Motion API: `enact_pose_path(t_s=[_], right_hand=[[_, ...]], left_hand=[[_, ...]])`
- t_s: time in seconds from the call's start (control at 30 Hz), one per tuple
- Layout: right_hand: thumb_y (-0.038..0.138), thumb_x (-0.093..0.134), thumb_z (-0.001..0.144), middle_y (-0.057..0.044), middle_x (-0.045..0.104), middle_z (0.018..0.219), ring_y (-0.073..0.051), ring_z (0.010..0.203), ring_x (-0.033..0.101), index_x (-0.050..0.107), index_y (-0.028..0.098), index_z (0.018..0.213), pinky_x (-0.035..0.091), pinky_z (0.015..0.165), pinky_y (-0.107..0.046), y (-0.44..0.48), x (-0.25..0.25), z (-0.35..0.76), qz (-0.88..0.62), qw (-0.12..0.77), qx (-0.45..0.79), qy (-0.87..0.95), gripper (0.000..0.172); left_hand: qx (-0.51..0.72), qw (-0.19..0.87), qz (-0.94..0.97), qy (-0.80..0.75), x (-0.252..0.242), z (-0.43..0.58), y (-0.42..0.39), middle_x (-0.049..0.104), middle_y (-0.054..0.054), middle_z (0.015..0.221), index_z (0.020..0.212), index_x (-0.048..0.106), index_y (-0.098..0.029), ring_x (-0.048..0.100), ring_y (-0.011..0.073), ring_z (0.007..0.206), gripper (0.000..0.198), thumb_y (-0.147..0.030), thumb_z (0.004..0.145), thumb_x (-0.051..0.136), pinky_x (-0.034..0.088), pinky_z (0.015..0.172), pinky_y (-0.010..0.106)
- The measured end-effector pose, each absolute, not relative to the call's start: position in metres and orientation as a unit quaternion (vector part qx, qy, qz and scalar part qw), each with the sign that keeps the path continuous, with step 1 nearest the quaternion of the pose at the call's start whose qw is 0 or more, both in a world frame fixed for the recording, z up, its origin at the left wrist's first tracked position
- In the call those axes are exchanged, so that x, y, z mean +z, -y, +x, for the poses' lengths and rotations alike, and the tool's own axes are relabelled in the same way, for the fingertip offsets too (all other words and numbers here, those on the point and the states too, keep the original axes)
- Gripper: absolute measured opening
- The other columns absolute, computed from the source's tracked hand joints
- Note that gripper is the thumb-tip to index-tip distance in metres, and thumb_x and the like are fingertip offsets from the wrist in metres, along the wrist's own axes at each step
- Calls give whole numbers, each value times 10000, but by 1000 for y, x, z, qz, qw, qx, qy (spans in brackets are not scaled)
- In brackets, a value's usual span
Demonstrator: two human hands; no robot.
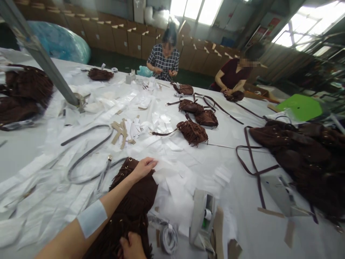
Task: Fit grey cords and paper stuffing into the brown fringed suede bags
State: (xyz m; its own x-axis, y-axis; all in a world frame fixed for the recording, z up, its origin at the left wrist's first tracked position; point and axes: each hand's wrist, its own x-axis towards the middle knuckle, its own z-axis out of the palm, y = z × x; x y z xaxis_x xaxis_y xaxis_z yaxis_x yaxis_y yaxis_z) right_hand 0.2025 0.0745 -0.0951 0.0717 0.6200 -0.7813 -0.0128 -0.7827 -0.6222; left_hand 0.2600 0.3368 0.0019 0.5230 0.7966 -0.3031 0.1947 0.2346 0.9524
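Note:
Two dark brown fringed bags, an upper one [144, 192] with gold eyelets and a lower one [118, 230], lie close together at the near edge of the table. My left hand [144, 168] reaches across the upper bag, fingers pinched at the edge of a thin white sheet [172, 180]. A pale patch [92, 218] is stuck on my left forearm. At the bottom of the view my right hand [132, 246] rests on the lower bag, its fingers curled into the fringe. Part of that hand is cut off by the frame.
A tape dispenser [198, 216] and a coiled grey strap [168, 239] are to the right. Paper strips [126, 131] and a long grey strap [88, 154] lie left. More brown bags [302, 151] are heaped right. Two people [164, 59] work across the table.

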Motion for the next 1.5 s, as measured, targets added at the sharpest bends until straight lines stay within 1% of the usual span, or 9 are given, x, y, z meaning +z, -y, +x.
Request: enact_pose_path(t_s=[0.23, 0.47, 0.67, 0.83, 0.97, 1.07, 1.27, 1.37, 1.5], right_hand=[[350, 444, 854, 65, 486, 473, -100, 353, 468, 441, 195, 783, 381, 377, -199, -78, -84, 207, -670, 251, 652, 249, 171], [512, 426, 838, 28, 539, 544, -138, 437, 548, 495, 182, 836, 462, 444, -254, -79, -67, 213, -660, 252, 644, 293, 337], [561, 539, 766, -76, 675, 761, -225, 758, 647, 629, 160, 815, 505, 644, -299, -73, -39, 231, -675, 276, 580, 363, 414], [562, 452, 826, -123, 695, 925, -249, 821, 663, 632, 133, 1039, 519, 740, -360, -65, -17, 249, -703, 289, 531, 374, 511], [574, 518, 802, -177, 540, 1290, -289, 1182, 520, 408, 128, 1346, 431, 972, -453, -67, 18, 267, -736, 337, 362, 461, 712], [556, 551, 795, -177, 374, 1441, -300, 1330, 343, 323, 137, 1404, 311, 1074, -509, -80, 56, 278, -718, 364, 265, 531, 774], [473, 534, 839, -134, 565, 1281, -249, 1187, 520, 501, 162, 1290, 408, 1006, -412, -123, 120, 276, -626, 371, 337, 597, 548], [437, 568, 818, -63, 706, 954, -188, 862, 650, 655, 174, 1093, 506, 788, -298, -135, 124, 268, -556, 314, 432, 637, 391], [391, 568, 808, -1, 657, 649, -120, 593, 586, 696, 134, 772, 438, 532, -191, -130, 108, 269, -536, 284, 526, 596, 290]], left_hand=[[288, 710, 405, -498, 17, 159, -305, 637, 10, 714, 874, 585, -150, 577, 139, 611, 319, -428, 721, 619, 496, 589, 264], [327, 725, 232, -560, 5, 52, -227, 656, 58, 804, 896, 569, -163, 632, 163, 688, 303, -403, 740, 667, 559, 620, 297], [346, 721, 192, -570, 5, 33, -196, 650, 32, 809, 1004, 558, -166, 614, 128, 630, 346, -353, 746, 695, 553, 570, 257], [349, 740, 185, -544, 17, 34, -184, 655, 28, 800, 1030, 561, -188, 619, 143, 629, 373, -343, 728, 715, 551, 581, 277], [349, 756, 193, -519, 35, 40, -173, 654, 19, 773, 1022, 558, -197, 605, 141, 611, 400, -374, 707, 729, 527, 575, 270], [336, 756, 253, -501, 53, 49, -166, 655, 28, 775, 1019, 566, -185, 610, 158, 662, 425, -432, 706, 712, 495, 593, 254], [237, 712, 492, -442, 92, 63, -159, 619, 13, 741, 960, 589, -163, 562, 158, 707, 331, -418, 757, 644, 431, 591, 225], [239, 666, 554, -438, 108, 63, -159, 582, -9, 694, 895, 596, -169, 516, 138, 648, 249, -374, 761, 641, 407, 561, 216], [293, 684, 483, -462, 116, 59, -160, 607, 2, 737, 905, 586, -171, 542, 144, 662, 277, -401, 760, 638, 442, 605, 234]])
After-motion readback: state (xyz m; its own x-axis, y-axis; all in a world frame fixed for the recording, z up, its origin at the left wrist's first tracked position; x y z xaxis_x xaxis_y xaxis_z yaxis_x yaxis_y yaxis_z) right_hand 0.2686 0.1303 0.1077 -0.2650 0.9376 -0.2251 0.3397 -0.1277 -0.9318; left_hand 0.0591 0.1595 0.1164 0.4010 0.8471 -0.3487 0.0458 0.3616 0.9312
